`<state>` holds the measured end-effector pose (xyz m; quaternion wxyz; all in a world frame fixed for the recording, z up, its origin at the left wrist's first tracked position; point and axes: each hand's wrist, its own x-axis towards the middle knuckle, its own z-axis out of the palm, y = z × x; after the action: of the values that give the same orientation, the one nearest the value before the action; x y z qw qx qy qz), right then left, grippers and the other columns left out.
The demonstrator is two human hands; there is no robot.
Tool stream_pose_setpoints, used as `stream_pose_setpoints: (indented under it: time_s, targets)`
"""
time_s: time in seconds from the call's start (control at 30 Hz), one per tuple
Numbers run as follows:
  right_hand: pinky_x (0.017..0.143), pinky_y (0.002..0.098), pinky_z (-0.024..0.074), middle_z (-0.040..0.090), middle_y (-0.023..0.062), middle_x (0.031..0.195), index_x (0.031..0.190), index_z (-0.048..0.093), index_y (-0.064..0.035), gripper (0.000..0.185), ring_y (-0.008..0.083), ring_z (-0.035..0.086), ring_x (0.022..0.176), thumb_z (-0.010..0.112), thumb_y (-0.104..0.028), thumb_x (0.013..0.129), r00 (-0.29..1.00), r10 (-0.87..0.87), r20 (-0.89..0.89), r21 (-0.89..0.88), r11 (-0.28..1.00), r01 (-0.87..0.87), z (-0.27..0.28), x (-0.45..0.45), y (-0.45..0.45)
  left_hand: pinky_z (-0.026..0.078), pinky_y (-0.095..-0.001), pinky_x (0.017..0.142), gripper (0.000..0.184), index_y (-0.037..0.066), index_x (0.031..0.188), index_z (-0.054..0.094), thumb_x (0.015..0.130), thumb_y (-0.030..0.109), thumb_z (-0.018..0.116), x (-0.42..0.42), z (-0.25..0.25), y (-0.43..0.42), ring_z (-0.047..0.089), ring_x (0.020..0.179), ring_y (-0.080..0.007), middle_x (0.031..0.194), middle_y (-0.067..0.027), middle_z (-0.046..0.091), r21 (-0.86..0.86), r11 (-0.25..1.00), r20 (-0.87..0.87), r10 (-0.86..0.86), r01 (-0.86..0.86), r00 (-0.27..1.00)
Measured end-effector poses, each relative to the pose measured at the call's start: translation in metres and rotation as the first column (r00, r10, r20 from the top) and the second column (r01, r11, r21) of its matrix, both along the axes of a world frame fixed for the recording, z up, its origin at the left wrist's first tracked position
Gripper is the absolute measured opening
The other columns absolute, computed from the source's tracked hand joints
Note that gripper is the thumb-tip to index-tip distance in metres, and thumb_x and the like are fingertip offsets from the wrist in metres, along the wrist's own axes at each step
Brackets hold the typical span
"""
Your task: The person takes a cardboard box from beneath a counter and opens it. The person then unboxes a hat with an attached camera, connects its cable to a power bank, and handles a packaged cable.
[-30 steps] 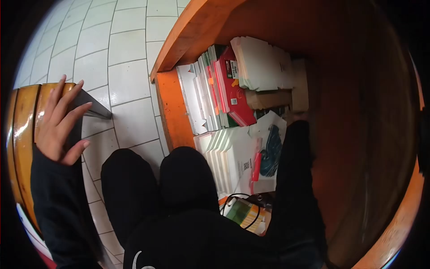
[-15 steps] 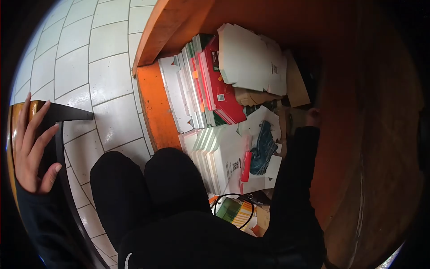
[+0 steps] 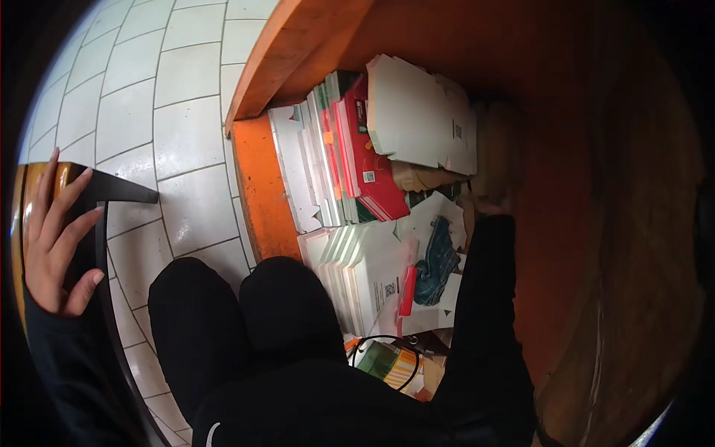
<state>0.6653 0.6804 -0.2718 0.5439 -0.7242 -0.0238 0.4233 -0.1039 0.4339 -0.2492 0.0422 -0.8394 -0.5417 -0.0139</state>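
Left grip (image 3: 59, 246): fingers spread, lying over the edge of a glossy wooden surface (image 3: 20, 223); a dark leg (image 3: 130, 190) of the surface extends to the right of the fingers. Right grip (image 3: 495, 205): extended into an orange-brown wooden cabinet (image 3: 261, 67), dim and blurred; whether it is spread or pinching cannot be told. Brown cardboard (image 3: 493, 149) lies just beyond this grip; contact cannot be made out. To the grip's left and slightly farther in is a pale cardboard stack (image 3: 417, 115), with red folders (image 3: 365, 164) farther left. Nearer the body than the right grip are a dark teal piece (image 3: 437, 261), a red strip (image 3: 408, 290), stacked white packs (image 3: 354, 276) and a looped black cord (image 3: 387, 337). Between the two grips: black-clad knees (image 3: 290, 313) and a pale tiled floor (image 3: 194, 141).
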Motion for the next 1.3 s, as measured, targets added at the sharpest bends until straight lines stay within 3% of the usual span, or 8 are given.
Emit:
stream_pose_setpoints:
  time_s: [0.1,0.2,0.3,0.4,0.47,0.57,1.0,1.3]
  targets:
    - [0.091,0.0380,0.0356,0.039,0.0080,0.122,0.125,0.037,-0.0100,0.059,0.0240,0.039,0.110,0.058,-0.041,0.079,0.900,0.071,-0.431,0.017,0.997,-0.070,-0.029,0.097,0.019,0.021,-0.0523,0.101,0.058,-0.002,0.096,0.058,0.084,0.052,0.039,-0.001,0.000,0.000,0.024,0.128,-0.0423,0.124,-0.0198,0.046,-0.023,1.000,0.038,0.007,-0.006,0.999]
    - [0.095,0.0373,0.0334,0.037,0.0075,0.127,0.130,0.032,-0.0094,0.070,0.0246,0.037,0.114,0.059,-0.047,0.077,0.364,-0.168,-0.916,-0.108,0.978,0.178,0.012,0.062,0.027,0.020,-0.0531,0.102,0.057,-0.002,0.097,0.058,0.084,0.050,0.040,-0.001,-0.003,-0.002,0.023,0.128,-0.0425,0.124,-0.0199,0.046,-0.032,0.999,0.064,0.042,-0.040,0.997]
    - [0.094,0.0387,0.0338,0.038,0.0089,0.125,0.130,0.032,-0.0093,0.074,0.0255,0.037,0.113,0.061,-0.048,0.075,0.859,-0.276,-0.431,-0.543,0.840,-0.003,0.048,-0.011,0.029,0.020,-0.0540,0.102,0.057,-0.002,0.098,0.057,0.084,0.050,0.040,0.000,-0.002,-0.002,0.022,0.128,-0.0424,0.125,-0.0199,0.045,-0.054,0.998,0.024,0.047,-0.046,0.999]
    - [0.092,0.0417,0.0341,0.038,0.0106,0.124,0.129,0.032,-0.0094,0.070,0.0286,0.038,0.111,0.062,-0.042,0.074,0.743,-0.077,-0.665,-0.135,0.991,-0.017,0.027,0.006,0.019,0.019,-0.0547,0.102,0.056,-0.002,0.099,0.057,0.084,0.050,0.041,-0.004,-0.004,-0.001,0.022,0.128,-0.0425,0.125,-0.0198,0.045,-0.072,0.997,0.021,0.036,-0.035,0.999]
    - [0.092,0.0410,0.0377,0.042,0.0142,0.121,0.120,0.040,-0.0030,0.057,0.0258,0.046,0.103,0.056,-0.039,0.079,0.944,0.324,-0.060,0.371,0.885,-0.281,0.011,-0.049,0.001,0.019,-0.0551,0.102,0.056,-0.002,0.099,0.057,0.083,0.049,0.041,-0.004,-0.007,-0.001,0.022,0.128,-0.0426,0.125,-0.0198,0.046,-0.090,0.995,0.056,0.038,-0.033,0.998]
    - [0.089,0.0417,0.0373,0.041,0.0126,0.122,0.123,0.038,-0.0072,0.057,0.0243,0.043,0.106,0.057,-0.037,0.079,0.989,0.101,0.105,0.325,0.937,-0.130,0.008,-0.095,-0.004,0.019,-0.0553,0.101,0.055,-0.002,0.099,0.057,0.083,0.048,0.042,-0.003,-0.005,0.002,0.021,0.129,-0.0428,0.125,-0.0197,0.046,-0.110,0.994,0.086,0.031,-0.022,0.996]
    - [0.085,0.0469,0.0287,0.029,0.0128,0.121,0.126,0.034,-0.0127,0.059,0.0275,0.030,0.107,0.057,-0.037,0.077,0.807,-0.291,-0.514,0.328,0.803,0.498,0.071,-0.062,-0.083,0.018,-0.0528,0.103,0.053,-0.003,0.103,0.056,0.082,0.044,0.045,-0.011,-0.013,-0.002,0.019,0.130,-0.0411,0.125,-0.0198,0.045,-0.093,0.994,0.107,-0.047,0.057,0.993]
    - [0.081,0.0449,0.0306,0.041,0.0094,0.124,0.119,0.046,-0.0136,0.044,0.0271,0.037,0.110,0.051,-0.036,0.081,0.924,0.330,-0.196,0.743,0.665,-0.080,0.070,-0.069,-0.252,0.018,-0.0528,0.104,0.050,0.000,0.094,0.060,0.078,0.046,0.046,-0.008,-0.019,-0.001,0.021,0.130,-0.0400,0.121,-0.0145,0.049,0.120,0.990,0.039,-0.080,0.074,0.996]
